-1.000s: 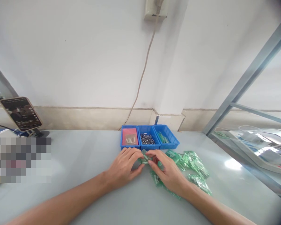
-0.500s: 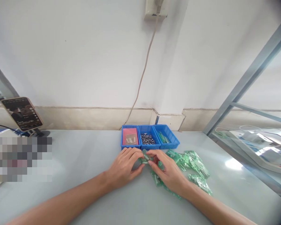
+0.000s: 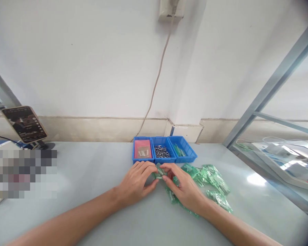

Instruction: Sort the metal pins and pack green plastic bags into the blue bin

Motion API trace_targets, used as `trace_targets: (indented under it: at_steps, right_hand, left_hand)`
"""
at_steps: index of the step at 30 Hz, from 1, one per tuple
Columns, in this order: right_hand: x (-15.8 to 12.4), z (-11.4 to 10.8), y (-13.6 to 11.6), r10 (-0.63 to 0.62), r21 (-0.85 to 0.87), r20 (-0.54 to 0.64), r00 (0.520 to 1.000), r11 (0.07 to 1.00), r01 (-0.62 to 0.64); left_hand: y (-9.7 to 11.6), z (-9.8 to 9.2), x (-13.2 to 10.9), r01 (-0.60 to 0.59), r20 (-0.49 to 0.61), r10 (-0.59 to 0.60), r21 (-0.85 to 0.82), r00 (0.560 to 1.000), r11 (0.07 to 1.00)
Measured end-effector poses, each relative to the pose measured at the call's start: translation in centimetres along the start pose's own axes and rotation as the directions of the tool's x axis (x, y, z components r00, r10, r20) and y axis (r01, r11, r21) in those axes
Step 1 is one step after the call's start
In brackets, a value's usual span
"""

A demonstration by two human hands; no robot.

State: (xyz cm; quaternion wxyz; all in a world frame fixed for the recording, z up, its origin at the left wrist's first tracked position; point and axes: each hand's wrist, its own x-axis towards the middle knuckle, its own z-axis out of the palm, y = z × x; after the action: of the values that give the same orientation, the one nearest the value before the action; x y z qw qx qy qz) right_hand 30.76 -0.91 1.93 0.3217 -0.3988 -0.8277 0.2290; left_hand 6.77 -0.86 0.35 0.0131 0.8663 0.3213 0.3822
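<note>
Between both hands, just in front of the blue bins, is a small green plastic bag (image 3: 159, 173) with slim pieces in it. My left hand (image 3: 137, 181) pinches the bag's left side between thumb and fingers. On the right side, my right hand (image 3: 183, 184) grips it the same way, fingertips closed. Several more green plastic bags (image 3: 207, 176) lie to the right of my right hand, holding thin metallic pieces. Others lie partly hidden under that hand and wrist.
Three blue bins stand side by side: a left bin (image 3: 133, 155) with a pink sheet and clear packet, a middle bin (image 3: 164, 160) of metal pins, a right bin (image 3: 192, 158) with green bags. A phone (image 3: 25, 124) stands at far left; a metal frame (image 3: 248, 112) rises right.
</note>
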Motion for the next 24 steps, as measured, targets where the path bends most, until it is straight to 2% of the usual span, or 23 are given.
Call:
trace_targets:
  at_steps: [24]
  right_hand:
    - [-0.08,-0.06,-0.04,-0.005,-0.005,0.002,1.000,1.000,0.005]
  left_hand:
    - [0.00,0.06,-0.05,-0.007,-0.004,0.006,-0.033,1.000,0.999]
